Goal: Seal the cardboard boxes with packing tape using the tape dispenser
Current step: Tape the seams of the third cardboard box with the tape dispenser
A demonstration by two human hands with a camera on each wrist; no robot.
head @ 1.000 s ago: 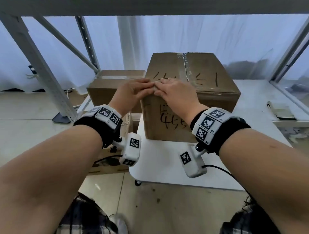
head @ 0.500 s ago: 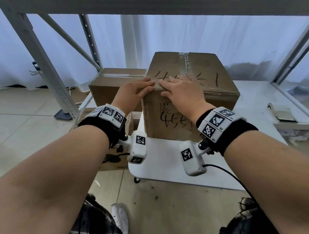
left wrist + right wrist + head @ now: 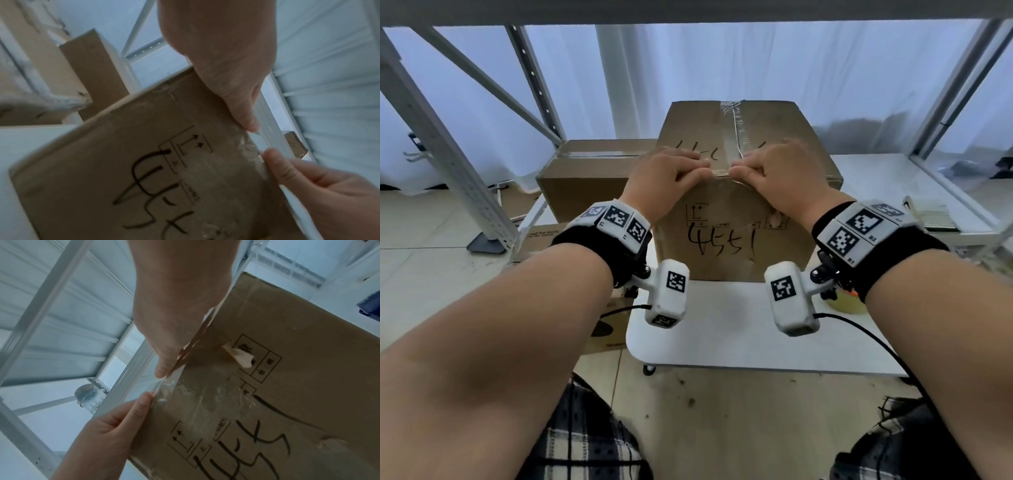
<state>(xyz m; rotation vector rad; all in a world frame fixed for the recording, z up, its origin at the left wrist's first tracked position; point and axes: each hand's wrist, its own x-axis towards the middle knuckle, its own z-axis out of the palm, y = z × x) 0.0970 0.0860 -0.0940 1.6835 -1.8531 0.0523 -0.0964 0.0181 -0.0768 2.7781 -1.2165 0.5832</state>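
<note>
A tall cardboard box (image 3: 729, 246) marked "4551" stands on a white table (image 3: 722, 329). Clear packing tape (image 3: 732, 137) runs along its top seam and over the near edge onto the front face (image 3: 195, 410). My left hand (image 3: 671, 171) and right hand (image 3: 777, 168) sit side by side at that near top edge. Their fingers lie on the lid. Both thumbs (image 3: 246, 120) (image 3: 162, 368) press the tape against the edge. Neither hand holds a dispenser. A yellow and orange object (image 3: 846, 301) shows partly under my right wrist; I cannot tell what it is.
A lower cardboard box (image 3: 585, 178) stands behind and to the left. A flat carton (image 3: 541, 236) lies lower down at the left. Grey shelf posts (image 3: 448, 154) rise at both sides. A stack of folded sheets (image 3: 935, 216) lies on the right surface.
My right hand's fingers, stretched flat over the lid half a second ago, have drawn back to the near edge. Both hands now meet at the tape strip. The view has shifted slightly.
</note>
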